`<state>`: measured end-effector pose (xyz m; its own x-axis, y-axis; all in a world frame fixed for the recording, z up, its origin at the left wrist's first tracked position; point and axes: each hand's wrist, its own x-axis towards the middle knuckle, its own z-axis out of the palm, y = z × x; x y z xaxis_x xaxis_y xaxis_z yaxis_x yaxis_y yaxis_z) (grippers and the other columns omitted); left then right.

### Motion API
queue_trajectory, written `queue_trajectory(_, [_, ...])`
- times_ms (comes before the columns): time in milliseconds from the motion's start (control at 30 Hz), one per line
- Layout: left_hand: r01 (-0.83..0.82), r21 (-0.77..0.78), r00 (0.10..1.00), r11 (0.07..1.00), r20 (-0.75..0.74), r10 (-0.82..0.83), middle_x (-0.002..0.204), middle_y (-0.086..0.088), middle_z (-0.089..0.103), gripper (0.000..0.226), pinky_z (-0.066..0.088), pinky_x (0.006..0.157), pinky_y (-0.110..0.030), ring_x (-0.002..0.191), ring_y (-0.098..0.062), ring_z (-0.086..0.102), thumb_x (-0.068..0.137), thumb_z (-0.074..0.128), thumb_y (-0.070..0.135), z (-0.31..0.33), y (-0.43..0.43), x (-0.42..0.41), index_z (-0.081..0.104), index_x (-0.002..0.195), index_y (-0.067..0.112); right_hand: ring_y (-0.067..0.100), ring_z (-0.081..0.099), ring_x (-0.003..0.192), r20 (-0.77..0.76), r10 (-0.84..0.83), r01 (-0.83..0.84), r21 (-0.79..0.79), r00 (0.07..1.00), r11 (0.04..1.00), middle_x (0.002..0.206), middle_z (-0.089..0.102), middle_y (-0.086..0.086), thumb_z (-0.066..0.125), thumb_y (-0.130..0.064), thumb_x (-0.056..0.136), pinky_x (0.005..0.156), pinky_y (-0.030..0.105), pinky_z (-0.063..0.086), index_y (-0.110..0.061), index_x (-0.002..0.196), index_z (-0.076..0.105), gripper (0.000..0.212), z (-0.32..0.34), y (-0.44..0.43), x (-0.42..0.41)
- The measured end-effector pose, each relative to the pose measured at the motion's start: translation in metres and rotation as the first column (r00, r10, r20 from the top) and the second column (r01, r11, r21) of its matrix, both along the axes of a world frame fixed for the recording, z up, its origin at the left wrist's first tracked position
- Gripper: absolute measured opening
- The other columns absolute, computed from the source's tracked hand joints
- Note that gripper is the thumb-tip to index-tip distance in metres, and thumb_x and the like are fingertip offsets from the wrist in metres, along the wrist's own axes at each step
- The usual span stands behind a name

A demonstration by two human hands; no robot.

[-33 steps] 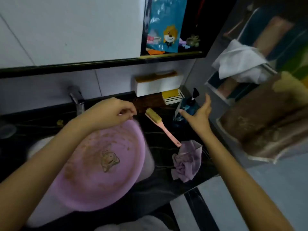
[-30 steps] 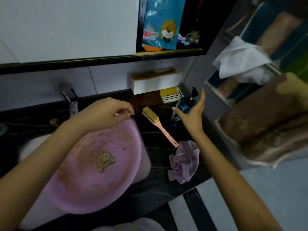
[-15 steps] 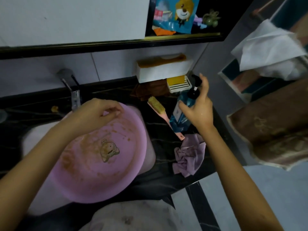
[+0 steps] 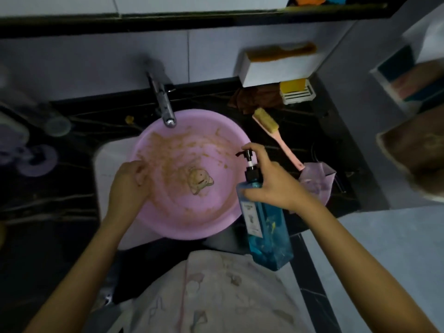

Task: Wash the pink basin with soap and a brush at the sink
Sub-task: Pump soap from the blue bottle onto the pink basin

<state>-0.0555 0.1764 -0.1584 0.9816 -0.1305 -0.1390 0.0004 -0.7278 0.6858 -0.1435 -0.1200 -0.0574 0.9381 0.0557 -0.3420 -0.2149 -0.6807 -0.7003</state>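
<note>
Head cam: right hand (image 4: 271, 187) grips the soap pump bottle (image 4: 266, 231), spout pointing left over the pink basin (image 4: 211, 219); left hand (image 4: 128, 181) holds its rim.

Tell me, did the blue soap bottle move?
Yes. The blue soap bottle left its spot by the soap dish; the right hand now holds it nearer the person, beside the pink basin.

Your way into the basin (image 4: 187, 224) is open from 6 o'clock; the tap (image 4: 164, 105) overhangs at 12, the bottle (image 4: 266, 229) blocks 4.
</note>
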Motion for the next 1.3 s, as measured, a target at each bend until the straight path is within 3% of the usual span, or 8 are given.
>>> queue_trajectory(133, [-0.178,0.033,0.980,0.983,-0.082,0.180,0.133,-0.028,0.040,0.056,0.035,0.100,-0.035,0.117,-0.038,0.044,0.081,0.066,0.007,-0.025,0.023,-0.019,0.044,0.132,-0.004,0.014,0.064,0.068,-0.053,0.032,-0.030,0.029,0.998,0.999,0.078,0.065,-0.001,0.072,-0.028,0.069,0.063,0.039,0.054,-0.039,0.128,0.025,0.076,-0.015,0.031,-0.014])
queue_trajectory(267, [-0.317,-0.161,0.923,0.935,-0.277,0.266,0.116,-0.018,0.058,0.039,0.043,0.081,-0.032,0.103,-0.034,0.058,0.089,0.055,0.008,-0.040,0.037,-0.020,0.050,0.127,0.001,0.019,0.065,0.071,-0.114,0.065,-0.058,0.064,0.991,0.996,0.079,0.066,-0.001,0.071,-0.026,0.073,0.065,0.038,0.054,-0.038,0.127,0.025,0.073,-0.033,0.063,-0.016])
queue_trajectory(467, [-0.257,-0.269,0.942,0.928,-0.286,0.178,0.103,-0.008,0.060,0.037,0.040,0.077,-0.024,0.091,-0.019,0.055,0.086,0.060,0.001,-0.041,0.060,-0.017,0.056,0.123,0.003,0.024,0.064,0.073,-0.112,0.068,-0.053,0.131,0.991,0.990,0.089,0.065,0.007,0.069,-0.029,0.074,0.068,0.046,0.054,-0.040,0.125,0.025,0.069,-0.049,0.105,0.005])
queue_trajectory(634, [-0.201,-0.309,0.941,0.930,-0.323,0.096,0.102,-0.003,0.059,0.039,0.043,0.069,-0.009,0.092,-0.017,0.055,0.085,0.062,0.002,-0.040,0.066,-0.014,0.057,0.123,0.007,-0.005,0.051,0.059,-0.143,0.013,0.034,0.320,0.990,0.947,0.087,0.052,-0.004,0.065,-0.014,0.077,0.057,0.012,0.039,-0.028,0.115,0.039,0.048,-0.056,0.129,0.019])
queue_trajectory(867, [-0.169,-0.344,0.944,0.924,-0.325,0.051,0.102,-0.005,0.061,0.043,0.043,0.076,-0.020,0.089,-0.017,0.059,0.086,0.059,-0.002,-0.053,0.083,-0.006,0.055,0.127,0.009,0.013,0.052,0.062,-0.221,0.013,0.057,0.304,0.975,0.951,0.083,0.054,0.003,0.065,-0.026,0.072,0.056,0.030,0.042,-0.020,0.115,0.043,0.049,-0.077,0.151,0.036])
queue_trajectory(1034, [-0.101,-0.392,0.953,0.914,-0.301,-0.024,0.102,0.003,0.063,0.054,0.042,0.072,-0.002,0.079,0.008,0.059,0.085,0.056,-0.008,-0.060,0.086,-0.004,0.050,0.130,0.021,0.008,0.054,0.074,-0.214,-0.032,0.102,0.326,0.976,0.940,0.092,0.053,-0.002,0.060,-0.029,0.066,0.066,0.025,0.043,-0.012,0.114,0.045,0.053,-0.084,0.158,0.058])
queue_trajectory(1167, [-0.066,-0.362,0.943,0.930,-0.327,-0.061,0.104,-0.001,0.064,0.050,0.044,0.072,-0.007,0.092,-0.011,0.057,0.086,0.049,-0.010,-0.065,0.088,0.001,0.055,0.130,0.012,0.009,0.056,0.085,-0.191,-0.072,0.135,0.344,0.979,0.929,0.098,0.054,-0.003,0.059,-0.042,0.056,0.076,0.026,0.045,-0.012,0.111,0.048,0.063,-0.087,0.157,0.085])
queue_trajectory(1301, [-0.095,-0.386,0.933,0.918,-0.356,-0.053,0.103,-0.005,0.064,0.047,0.047,0.085,-0.031,0.094,-0.012,0.057,0.086,0.048,-0.011,-0.071,0.089,0.004,0.056,0.128,0.009,0.012,0.057,0.078,-0.161,-0.128,0.183,0.400,0.979,0.898,0.095,0.053,-0.004,0.058,-0.024,0.067,0.070,0.026,0.045,-0.016,0.103,0.048,0.038,-0.095,0.157,0.108])
